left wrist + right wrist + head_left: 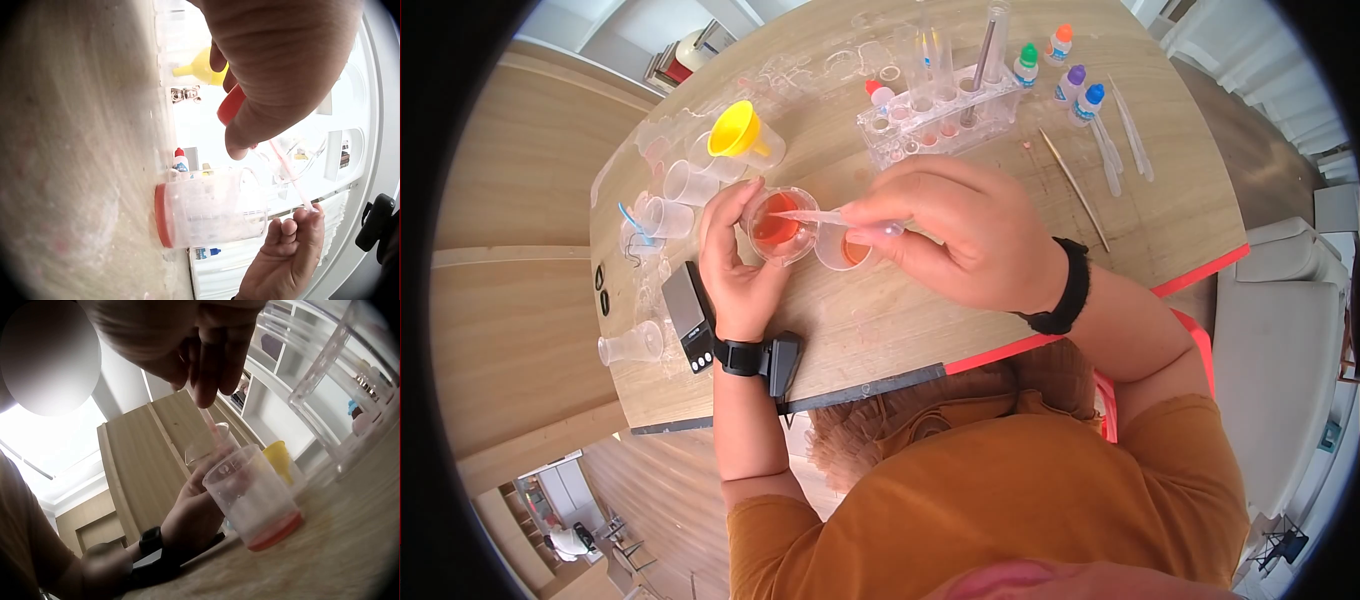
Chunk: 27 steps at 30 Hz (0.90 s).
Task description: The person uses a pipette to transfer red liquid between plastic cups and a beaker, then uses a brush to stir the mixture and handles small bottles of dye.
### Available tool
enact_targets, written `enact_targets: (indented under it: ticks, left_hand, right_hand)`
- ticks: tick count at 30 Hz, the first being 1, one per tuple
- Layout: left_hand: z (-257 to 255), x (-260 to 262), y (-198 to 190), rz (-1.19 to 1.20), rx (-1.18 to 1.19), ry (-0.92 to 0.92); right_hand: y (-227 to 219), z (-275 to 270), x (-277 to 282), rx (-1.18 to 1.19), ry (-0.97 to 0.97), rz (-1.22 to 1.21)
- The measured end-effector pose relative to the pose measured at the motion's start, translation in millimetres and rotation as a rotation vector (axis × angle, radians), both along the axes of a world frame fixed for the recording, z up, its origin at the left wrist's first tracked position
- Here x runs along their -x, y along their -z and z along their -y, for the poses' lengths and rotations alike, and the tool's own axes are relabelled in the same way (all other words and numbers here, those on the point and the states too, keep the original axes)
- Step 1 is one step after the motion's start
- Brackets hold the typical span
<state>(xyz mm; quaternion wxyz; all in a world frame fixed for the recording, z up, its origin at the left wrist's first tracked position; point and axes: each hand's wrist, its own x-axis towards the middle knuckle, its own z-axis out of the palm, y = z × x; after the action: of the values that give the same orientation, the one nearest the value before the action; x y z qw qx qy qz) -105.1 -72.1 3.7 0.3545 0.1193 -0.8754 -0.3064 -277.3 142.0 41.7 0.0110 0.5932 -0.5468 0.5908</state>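
Observation:
My left hand point(735, 260) grips a clear plastic cup point(808, 192) holding orange-red liquid, tilted and raised off the table. Between the thumb and fingers of my right hand point(975, 230) is a plastic dropper point(815, 216), its tip pointing into that cup. In the left wrist view, pink shows along the dropper's stem point(284, 164). A second clear cup point(250, 494) stands upright on the table just under the hands, with a shallow layer of red liquid at its bottom. Part of it is hidden by my right hand in the head view.
A clear rack point(990, 112) with test tubes stands ahead, with several dropper bottles point(1068, 85) to its right. A wooden stick point(1075, 190) and spare droppers point(1135, 140) lie at right. Leftward are a yellow funnel point(735, 130) in a cup, more cups point(690, 183), a digital scale point(688, 310) and a flask point(635, 344).

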Motion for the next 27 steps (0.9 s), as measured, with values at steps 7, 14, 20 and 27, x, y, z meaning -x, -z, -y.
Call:
enact_targets:
  ticks: [7,14,20,27]
  left_hand:
    - [-0.5,0.1,-0.4,0.005,-0.019,-0.001]
    - [0.4,-0.1,0.6,0.001,-0.021,0.002]
    - [0.6,0.0,0.2,-0.004,-0.016,0.008]
    - [0.3,-0.3,-0.1,0.003,-0.007,0.001]
  right_hand:
    - [-1.5,0.3,-0.3,0.018,-0.009,0.001]
    - [0.7,-0.3,1.2,-0.003,-0.010,-0.009]
    - [-2.2,0.4,-0.9,0.001,-0.010,0.006]
    - [0.1,0.2,0.5,0.002,-0.001,-0.006]
